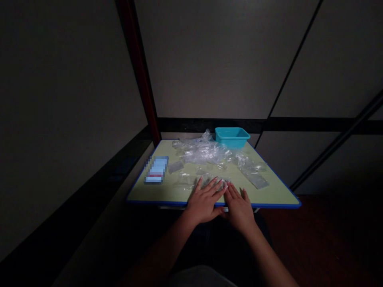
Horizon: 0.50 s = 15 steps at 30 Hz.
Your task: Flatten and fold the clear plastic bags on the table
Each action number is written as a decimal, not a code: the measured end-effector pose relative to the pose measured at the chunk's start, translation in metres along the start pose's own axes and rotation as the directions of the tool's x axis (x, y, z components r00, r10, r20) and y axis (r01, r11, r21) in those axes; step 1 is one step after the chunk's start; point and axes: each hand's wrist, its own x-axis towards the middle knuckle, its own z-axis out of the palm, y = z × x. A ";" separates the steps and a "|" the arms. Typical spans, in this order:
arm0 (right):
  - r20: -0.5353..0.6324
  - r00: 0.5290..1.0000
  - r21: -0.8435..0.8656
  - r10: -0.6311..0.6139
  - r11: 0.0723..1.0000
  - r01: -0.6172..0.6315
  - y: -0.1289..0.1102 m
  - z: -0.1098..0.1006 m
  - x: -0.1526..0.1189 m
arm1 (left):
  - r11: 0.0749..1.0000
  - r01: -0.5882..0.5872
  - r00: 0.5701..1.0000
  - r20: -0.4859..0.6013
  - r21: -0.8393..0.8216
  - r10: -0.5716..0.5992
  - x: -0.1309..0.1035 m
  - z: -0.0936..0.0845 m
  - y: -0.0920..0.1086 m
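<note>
My left hand (206, 199) lies with its fingers spread over a clear plastic bag (186, 181) near the table's front edge. Beside it, my right hand (239, 205) rests with fingers stretched forward, its fingertips at the right end of the same bag. Neither hand is closed around anything. Just beyond them is a heap of crumpled clear plastic bags (203, 152). A flatter clear bag (257, 179) sits to the right of my right hand, and a small greyish plastic piece (176, 167) is to the left.
The pale yellow table (152, 194) has a blue rim. A turquoise plastic basin (231, 137) stands at the back right. On the left side lies a phone (157, 169) with a lit, blurred screen. Wall panels (209, 59) rise behind the table and on the left.
</note>
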 end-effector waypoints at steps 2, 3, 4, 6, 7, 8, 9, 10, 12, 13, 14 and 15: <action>0.004 1.000 0.002 0.004 1.000 -0.004 0.000 0.000 0.000 | 1.000 -0.006 1.000 0.001 0.006 0.006 0.000 0.002 -0.001; 0.003 1.000 0.002 0.006 1.000 -0.006 0.000 0.001 0.000 | 1.000 -0.009 1.000 0.003 0.009 0.009 0.001 0.004 -0.001; 0.001 1.000 0.003 0.007 1.000 -0.007 0.000 0.001 0.000 | 1.000 -0.013 1.000 0.007 0.010 0.013 0.001 0.005 -0.002; -0.001 1.000 0.006 0.009 1.000 -0.009 0.000 0.001 0.000 | 1.000 -0.019 1.000 0.016 0.015 0.019 0.001 0.006 -0.002; 0.001 1.000 0.007 0.010 1.000 -0.010 0.000 0.001 0.000 | 1.000 -0.020 1.000 0.017 0.019 0.019 0.001 0.007 -0.003; 0.005 1.000 0.008 0.012 1.000 -0.012 -0.001 0.001 0.000 | 1.000 -0.019 1.000 0.018 0.025 0.019 0.001 0.007 -0.003; 0.008 1.000 0.008 0.013 1.000 -0.013 -0.001 0.000 0.000 | 0.999 -0.017 1.000 0.018 0.031 0.017 0.001 0.007 -0.003; 0.011 1.000 0.005 0.013 1.000 -0.013 -0.001 0.000 0.000 | 0.999 -0.014 1.000 0.018 0.034 0.014 0.000 0.008 -0.004; 0.016 1.000 -0.004 0.011 1.000 -0.011 -0.001 -0.001 0.000 | 1.000 -0.002 1.000 0.018 0.027 0.002 -0.002 0.008 -0.004; 0.020 1.000 -0.010 0.011 1.000 -0.010 -0.001 -0.001 0.000 | 1.000 0.007 1.000 0.020 0.019 -0.008 -0.003 0.008 -0.005; 0.023 1.000 -0.017 0.010 1.000 -0.010 -0.001 -0.001 0.000 | 1.000 0.019 1.000 0.022 0.009 -0.019 -0.003 0.008 -0.004; 0.025 1.000 -0.024 0.010 1.000 -0.009 0.000 -0.001 0.000 | 1.000 0.031 0.999 0.026 0.002 -0.031 -0.004 0.007 -0.003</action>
